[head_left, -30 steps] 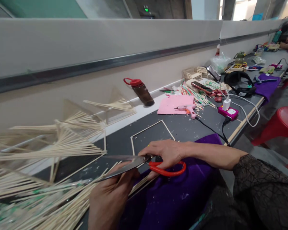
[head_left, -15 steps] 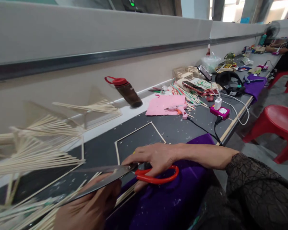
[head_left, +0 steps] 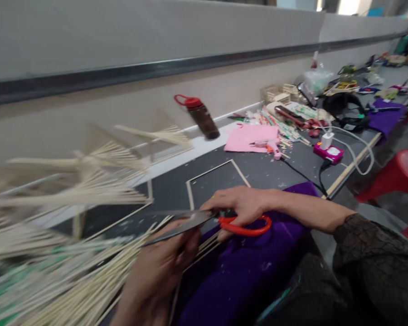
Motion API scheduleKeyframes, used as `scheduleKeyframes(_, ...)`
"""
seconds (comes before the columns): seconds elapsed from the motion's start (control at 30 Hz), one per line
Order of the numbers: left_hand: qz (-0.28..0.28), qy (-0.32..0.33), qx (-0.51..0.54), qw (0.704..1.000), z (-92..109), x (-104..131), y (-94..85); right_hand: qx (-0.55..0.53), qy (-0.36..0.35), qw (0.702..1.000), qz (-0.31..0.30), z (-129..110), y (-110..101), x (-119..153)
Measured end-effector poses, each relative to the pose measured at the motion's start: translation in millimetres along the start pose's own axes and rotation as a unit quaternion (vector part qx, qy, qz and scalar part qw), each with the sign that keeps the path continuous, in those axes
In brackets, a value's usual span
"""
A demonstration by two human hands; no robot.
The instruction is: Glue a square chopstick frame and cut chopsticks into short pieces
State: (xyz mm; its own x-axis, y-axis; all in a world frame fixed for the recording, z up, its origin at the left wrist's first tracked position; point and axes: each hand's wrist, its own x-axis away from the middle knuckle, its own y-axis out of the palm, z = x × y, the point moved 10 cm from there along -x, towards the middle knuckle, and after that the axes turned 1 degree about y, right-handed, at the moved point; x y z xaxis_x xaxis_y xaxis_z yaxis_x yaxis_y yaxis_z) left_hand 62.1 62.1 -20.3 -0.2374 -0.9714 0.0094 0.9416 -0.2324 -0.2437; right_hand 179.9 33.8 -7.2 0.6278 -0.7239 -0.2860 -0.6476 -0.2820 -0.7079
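My right hand grips a pair of scissors by the red handles, its blades spread apart and pointing left. Below the blades, my left hand is closed round thin wooden sticks, whose ends run out toward my right fingers. Part of the left hand's grip is hidden behind the lower blade. A purple cloth lies beneath both hands. Left of them spreads a loose pile of sticks, some with green marks. Just beyond the right hand, an angular stick frame lies on the dark table.
Fanned stick structures stand along the wall at left, blurred. A dark bottle with a red lid is behind. Farther right are a pink glue gun on pink cloth, a magenta power strip, and a red stool.
My view has swung left and down, so the table and both hands appear farther right and higher. Both hands keep their grips, and the scissor blades remain apart.
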Motion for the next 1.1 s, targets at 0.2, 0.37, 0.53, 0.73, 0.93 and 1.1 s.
scheduleKeyframes(0.2, -0.031, -0.076, 0.123, 0.989, -4.2, 11.8, 20.1, 0.007, -0.004, 1.000, 0.020, -4.3, -2.8, 4.2)
scheduleKeyframes(0.37, -0.007, -0.060, 0.127, 0.990, -3.1, 14.2, 13.7, 0.018, -0.013, 0.999, 0.037, -7.3, -7.0, 5.4)
scheduleKeyframes(0.53, 0.004, -0.032, 0.133, 0.991, -0.7, 15.5, 11.1, 0.030, -0.017, 0.999, 0.041, -7.9, -6.8, 5.5)
scheduleKeyframes(0.73, 0.003, 0.014, 0.122, 0.992, 6.5, 16.2, 10.5, 0.032, -0.015, 0.998, 0.054, -6.7, -5.8, 5.8)
scheduleKeyframes(0.93, 0.001, 0.040, 0.083, 0.996, 2.0, 14.5, 8.6, 0.022, -0.021, 0.998, 0.047, -5.5, 0.8, 4.6)
scheduleKeyframes(1.1, -0.016, 0.077, -0.004, 0.997, 5.0, 14.9, 9.2, 0.025, -0.014, 0.999, 0.046, -3.2, 3.1, 4.1)
